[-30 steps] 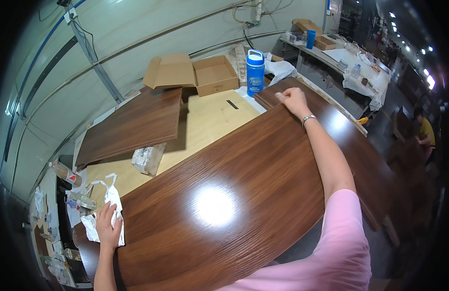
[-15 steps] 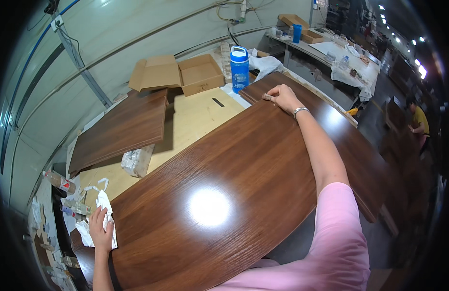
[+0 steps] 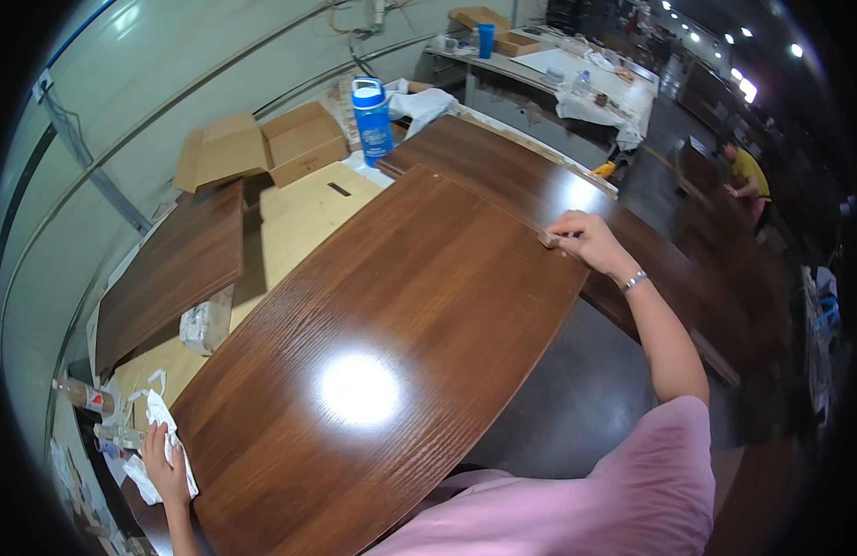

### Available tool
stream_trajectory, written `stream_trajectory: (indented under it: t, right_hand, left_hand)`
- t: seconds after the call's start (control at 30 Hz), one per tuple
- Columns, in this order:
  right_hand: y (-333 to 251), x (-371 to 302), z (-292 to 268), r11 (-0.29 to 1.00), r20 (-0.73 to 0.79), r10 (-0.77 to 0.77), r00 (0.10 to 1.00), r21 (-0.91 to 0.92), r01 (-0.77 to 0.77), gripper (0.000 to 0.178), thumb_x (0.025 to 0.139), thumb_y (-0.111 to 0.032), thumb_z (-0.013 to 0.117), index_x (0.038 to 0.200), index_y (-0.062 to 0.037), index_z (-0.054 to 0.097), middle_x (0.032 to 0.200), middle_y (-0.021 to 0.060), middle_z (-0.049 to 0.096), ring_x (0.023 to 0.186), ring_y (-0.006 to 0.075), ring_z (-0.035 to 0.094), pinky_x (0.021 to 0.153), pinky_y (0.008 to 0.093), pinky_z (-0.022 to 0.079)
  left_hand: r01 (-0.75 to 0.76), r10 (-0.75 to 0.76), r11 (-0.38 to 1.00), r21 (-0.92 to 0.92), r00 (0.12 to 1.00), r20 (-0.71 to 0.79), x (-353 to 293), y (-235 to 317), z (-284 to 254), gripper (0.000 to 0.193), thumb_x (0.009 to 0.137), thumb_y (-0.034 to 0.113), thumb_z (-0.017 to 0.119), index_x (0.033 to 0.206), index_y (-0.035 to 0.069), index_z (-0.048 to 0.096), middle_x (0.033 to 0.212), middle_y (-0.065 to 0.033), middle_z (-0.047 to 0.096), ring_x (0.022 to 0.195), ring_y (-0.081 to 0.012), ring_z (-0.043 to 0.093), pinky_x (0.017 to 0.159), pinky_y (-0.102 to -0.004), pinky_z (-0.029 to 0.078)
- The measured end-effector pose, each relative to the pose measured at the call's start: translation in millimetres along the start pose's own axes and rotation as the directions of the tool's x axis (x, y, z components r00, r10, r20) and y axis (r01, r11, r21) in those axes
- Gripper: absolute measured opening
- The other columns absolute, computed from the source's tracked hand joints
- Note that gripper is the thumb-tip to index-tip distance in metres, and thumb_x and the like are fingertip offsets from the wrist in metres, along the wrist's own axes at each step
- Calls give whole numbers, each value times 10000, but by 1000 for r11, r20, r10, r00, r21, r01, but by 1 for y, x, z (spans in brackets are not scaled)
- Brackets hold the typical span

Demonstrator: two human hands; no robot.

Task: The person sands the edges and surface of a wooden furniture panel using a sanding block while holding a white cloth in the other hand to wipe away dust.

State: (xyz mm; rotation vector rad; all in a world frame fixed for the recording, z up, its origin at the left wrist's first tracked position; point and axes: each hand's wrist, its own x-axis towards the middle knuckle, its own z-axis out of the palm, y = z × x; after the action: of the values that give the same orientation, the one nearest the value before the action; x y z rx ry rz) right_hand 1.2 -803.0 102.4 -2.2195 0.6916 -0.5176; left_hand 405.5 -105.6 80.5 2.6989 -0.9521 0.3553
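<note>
A large dark-brown wood-grain panel [image 3: 391,287] lies in front of me, a bright light reflected on it. My right hand [image 3: 591,246] is pinched round a small brown block [image 3: 548,239], which touches the panel's far end near its right corner. At the panel's left end my left hand [image 3: 167,463] rests with bent fingers on a crumpled white cloth [image 3: 162,417]. Most of that cloth's lower part lies under the hand. Small pale specks dot the panel near the block.
Beyond lies another brown panel [image 3: 503,167]. A blue bottle [image 3: 373,125] and an open cardboard box [image 3: 303,144] stand at the back. A smaller panel [image 3: 183,278] leans on a wrapped block [image 3: 206,324]. Bottles [image 3: 86,397] sit at left. A person [image 3: 748,181] works far right.
My right hand has slid the small block along the panel's far end, from the left corner toward the right one. The view has turned right. My left hand stays on the cloth.
</note>
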Motion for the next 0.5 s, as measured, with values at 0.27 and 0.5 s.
stream_trajectory:
  t: [0.27, 0.5]
  right_hand:
    - [1, -94, -29, 957, -168, -111, 980, -286, 59, 262, 749, 38, 663, 1004, 9, 716, 949, 91, 665, 894, 247, 608, 807, 345, 499]
    - [-41, -105, 33, 952, -313, -227, 922, -269, 143, 238, 762, -39, 716, 994, 12, 706, 912, 136, 633, 869, 306, 642, 784, 384, 521]
  left_hand:
    - [-15, 15, 1000, -1, 999, -33, 5, -5, 6, 423, 890, 97, 584, 1307, 26, 586, 1368, -180, 555, 1273, -374, 482, 1094, -456, 348]
    - [-17, 17, 1000, 5, 999, -51, 4, -12, 8, 404, 897, 83, 580, 1295, 14, 589, 1354, -188, 562, 1271, -365, 491, 1088, -441, 360]
